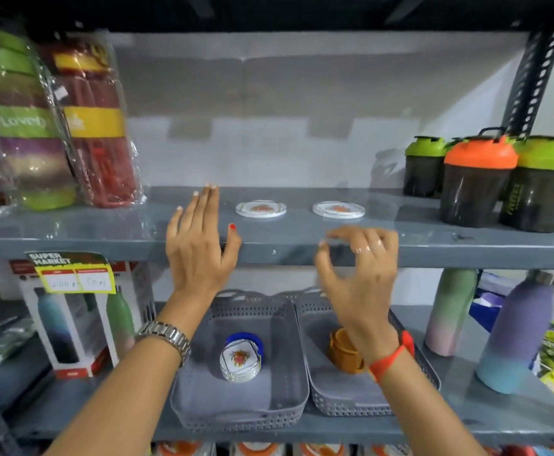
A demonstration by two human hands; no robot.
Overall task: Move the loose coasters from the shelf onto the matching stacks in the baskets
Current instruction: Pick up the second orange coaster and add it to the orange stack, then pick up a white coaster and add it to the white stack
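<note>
Two loose white coasters with a red flower print lie on the upper grey shelf: the left coaster [260, 209] and the right coaster [338, 209]. My left hand [200, 241] is raised flat with fingers spread, just left of the left coaster, holding nothing. My right hand [361, 263] hovers at the shelf's front edge below the right coaster, fingers curled and empty. On the lower shelf stand two grey baskets. The left basket [203, 399] holds a stack of white flowered coasters [240, 360] in a blue holder. The right basket [413, 363] holds an orange stack [343, 352], partly hidden by my right wrist.
Shaker bottles with green and orange lids [479, 179] crowd the upper shelf's right end. Wrapped container packs [55, 126] stand at its left. Pastel bottles [515, 327] stand right of the baskets, a boxed bottle [71, 324] to their left. A price tag [71, 274] hangs from the shelf edge.
</note>
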